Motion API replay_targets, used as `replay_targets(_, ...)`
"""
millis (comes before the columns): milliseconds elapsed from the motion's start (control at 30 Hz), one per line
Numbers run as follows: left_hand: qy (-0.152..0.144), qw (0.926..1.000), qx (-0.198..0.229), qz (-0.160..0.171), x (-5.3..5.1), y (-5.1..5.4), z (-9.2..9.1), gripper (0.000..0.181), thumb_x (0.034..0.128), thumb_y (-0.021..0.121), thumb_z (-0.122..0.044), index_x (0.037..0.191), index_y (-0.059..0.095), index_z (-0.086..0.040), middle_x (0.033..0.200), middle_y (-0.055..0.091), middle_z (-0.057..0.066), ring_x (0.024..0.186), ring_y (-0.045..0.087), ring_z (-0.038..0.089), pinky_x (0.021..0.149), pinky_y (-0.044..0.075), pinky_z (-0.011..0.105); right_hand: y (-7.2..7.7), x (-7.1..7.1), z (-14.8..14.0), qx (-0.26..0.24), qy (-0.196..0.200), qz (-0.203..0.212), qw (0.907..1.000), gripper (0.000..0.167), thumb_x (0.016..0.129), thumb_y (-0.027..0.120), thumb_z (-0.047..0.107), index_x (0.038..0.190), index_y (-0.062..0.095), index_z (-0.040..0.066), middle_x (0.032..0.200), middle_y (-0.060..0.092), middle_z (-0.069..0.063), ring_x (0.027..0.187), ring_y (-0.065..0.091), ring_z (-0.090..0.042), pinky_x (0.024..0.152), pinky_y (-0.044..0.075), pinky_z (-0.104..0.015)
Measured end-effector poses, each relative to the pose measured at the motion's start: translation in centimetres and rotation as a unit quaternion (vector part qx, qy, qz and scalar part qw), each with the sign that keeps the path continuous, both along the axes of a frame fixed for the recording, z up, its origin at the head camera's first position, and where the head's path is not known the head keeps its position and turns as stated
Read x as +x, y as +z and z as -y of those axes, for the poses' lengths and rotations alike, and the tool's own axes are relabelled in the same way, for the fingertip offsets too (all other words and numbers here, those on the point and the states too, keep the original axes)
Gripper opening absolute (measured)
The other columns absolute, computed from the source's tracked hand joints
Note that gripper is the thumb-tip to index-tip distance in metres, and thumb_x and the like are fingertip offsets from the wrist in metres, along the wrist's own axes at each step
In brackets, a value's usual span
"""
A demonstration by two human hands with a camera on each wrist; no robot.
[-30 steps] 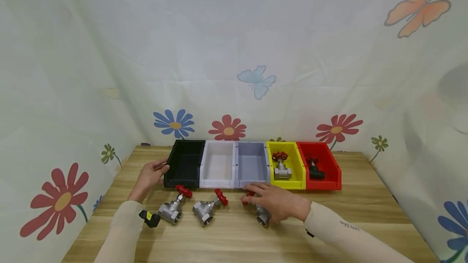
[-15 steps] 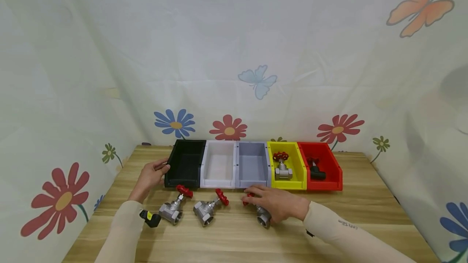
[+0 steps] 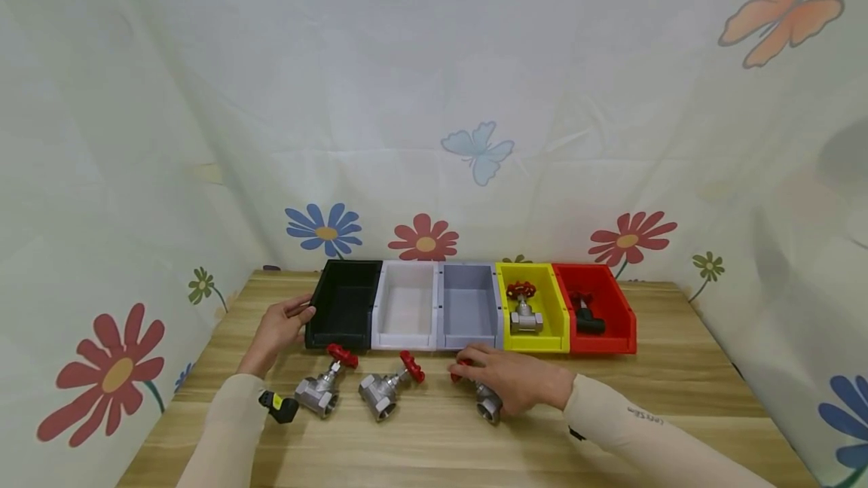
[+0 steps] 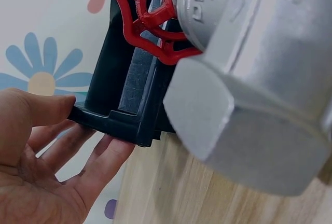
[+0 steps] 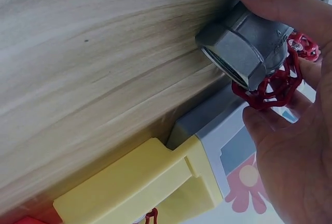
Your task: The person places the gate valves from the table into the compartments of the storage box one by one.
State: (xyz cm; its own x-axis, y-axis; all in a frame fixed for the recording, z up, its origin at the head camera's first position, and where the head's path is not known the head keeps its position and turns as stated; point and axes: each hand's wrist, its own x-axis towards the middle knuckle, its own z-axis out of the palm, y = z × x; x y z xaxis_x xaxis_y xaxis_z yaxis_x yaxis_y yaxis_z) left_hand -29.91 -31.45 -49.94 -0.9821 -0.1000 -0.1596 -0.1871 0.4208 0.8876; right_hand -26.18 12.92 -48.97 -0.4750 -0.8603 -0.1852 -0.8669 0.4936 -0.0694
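Observation:
My left hand (image 3: 276, 331) is at the left side of the black bin (image 3: 342, 307). In the left wrist view its thumb touches the rim and the relaxed, nearly straight fingers lie against the outer wall. My right hand (image 3: 518, 377) grips a metal valve (image 3: 488, 403) with a red handwheel, in front of the grey bin. The right wrist view shows my thumb on the valve body (image 5: 244, 42) and the fingers around the handwheel (image 5: 277, 86). Two similar valves, a left one (image 3: 319, 391) and a middle one (image 3: 380, 391), lie on the table between my hands.
A white bin (image 3: 404, 340), a grey bin (image 3: 468, 342), a yellow bin (image 3: 536, 343) and a red bin (image 3: 600, 345) continue the row. One valve (image 3: 525, 316) sits in the yellow bin, and a dark-bodied valve (image 3: 588, 321) in the red one. Patterned cloth (image 3: 380, 96) hangs behind the wooden table (image 3: 420, 458).
The head view has shifted very slightly. Both hands, the valves and the bins stay where they were.

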Motion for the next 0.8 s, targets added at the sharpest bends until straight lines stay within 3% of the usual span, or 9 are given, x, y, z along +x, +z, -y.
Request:
replay_targets(300, 0.001, 1.0000, -0.002, 0.001, -0.06, 0.11, -0.09, 0.052, 0.1041, 0.048, -0.028, 0.153, 0.037, -0.014, 0.151, 0.043, 0.023, 0.132, 0.050, 0.041, 0.096, 0.054, 0.047, -0.40, 0.07, -0.22, -0.016, -0.004, -0.023, 0.9996, 0.105, 0.066, 0.089, 0.030, 0.153, 0.032, 0.028, 0.147, 0.037, 0.001, 0.130, 0.041, -0.020, 0.106, 0.049, -0.038)
replay_targets(800, 0.011, 0.9998, 0.009, 0.013, -0.08, 0.05, -0.19, 0.050, 0.1041, 0.048, -0.027, 0.152, 0.039, -0.013, 0.152, 0.043, 0.021, 0.133, 0.049, 0.040, 0.099, 0.052, 0.048, 0.10, 0.93, -0.40, -0.035, -0.042, -0.015, 0.9984, 0.104, 0.065, 0.091, 0.032, 0.152, 0.034, 0.026, 0.145, 0.038, 0.001, 0.130, 0.040, -0.020, 0.109, 0.047, -0.038)
